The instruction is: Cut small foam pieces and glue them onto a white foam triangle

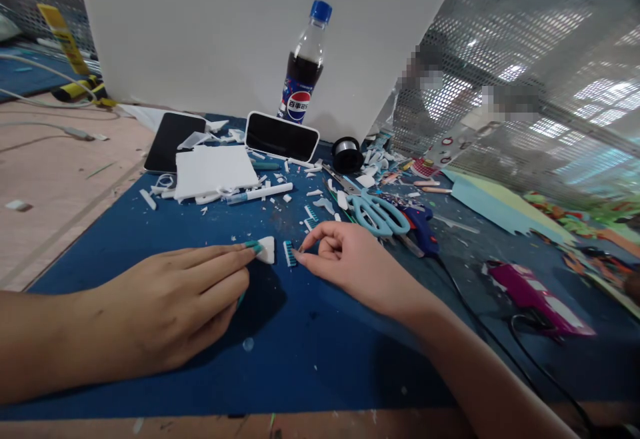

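Note:
My left hand (pixel 195 296) is closed, its fingertips pinching a small white foam piece (pixel 267 250) just above the blue mat. Facing it across a narrow gap, my right hand (pixel 345 259) pinches a small blue-and-white striped piece (pixel 289 254) between thumb and forefinger. Similar striped strips (pixel 311 216) lie on the mat just beyond my right fingers. Light blue scissors (pixel 379 212) rest behind my right hand, beside a dark blue glue gun (pixel 423 229).
Further back are a white foam sheet (pixel 217 171), a white marker (pixel 270 191), a propped phone (pixel 281 136), a cola bottle (pixel 303 69) and a wire spool (pixel 347 154). White scraps litter the mat. At right lies a magenta device (pixel 540 299) with a cable.

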{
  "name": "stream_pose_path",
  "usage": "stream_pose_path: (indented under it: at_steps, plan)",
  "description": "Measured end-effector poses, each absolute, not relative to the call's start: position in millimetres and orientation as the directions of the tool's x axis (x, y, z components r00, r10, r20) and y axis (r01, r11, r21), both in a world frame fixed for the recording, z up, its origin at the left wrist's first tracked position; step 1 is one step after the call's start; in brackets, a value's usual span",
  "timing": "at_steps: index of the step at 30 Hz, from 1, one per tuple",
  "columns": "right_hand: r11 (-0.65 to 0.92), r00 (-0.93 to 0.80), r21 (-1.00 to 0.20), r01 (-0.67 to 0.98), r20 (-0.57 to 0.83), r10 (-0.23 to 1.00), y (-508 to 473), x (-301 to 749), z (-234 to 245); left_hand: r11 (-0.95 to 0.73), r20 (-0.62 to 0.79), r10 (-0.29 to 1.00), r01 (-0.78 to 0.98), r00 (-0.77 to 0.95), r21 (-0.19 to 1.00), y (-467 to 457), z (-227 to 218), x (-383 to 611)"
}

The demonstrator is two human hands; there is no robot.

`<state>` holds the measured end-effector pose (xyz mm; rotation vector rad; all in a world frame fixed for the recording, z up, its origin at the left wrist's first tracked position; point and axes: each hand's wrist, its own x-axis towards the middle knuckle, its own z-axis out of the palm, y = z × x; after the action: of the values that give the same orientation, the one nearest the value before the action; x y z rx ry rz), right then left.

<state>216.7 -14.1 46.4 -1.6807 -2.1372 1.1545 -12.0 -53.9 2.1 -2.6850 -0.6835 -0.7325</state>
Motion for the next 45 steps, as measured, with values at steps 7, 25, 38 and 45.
stream_pose_path:
  at_steps: [7,25,38,45]
  plan:
    - [0.049,-0.343,-0.704,0.708,-0.283,0.895,-15,212,40,-0.847,0.556,0.367,0.515,0.746,-0.13,-55,1,-12]
    - [0.144,-0.375,-0.716,0.683,-0.175,0.91,-9,220,43,-0.847,0.543,0.358,0.509,0.76,-0.155,-54,4,-11]
    - [0.268,-0.637,-0.741,0.616,-0.268,0.723,2,234,47,-0.851,0.537,0.363,0.506,0.761,-0.141,-56,5,-10]
    - [0.288,-0.631,-0.74,0.607,-0.229,0.741,3,234,41,-0.849,0.52,0.385,0.513,0.763,-0.125,-57,5,-12]
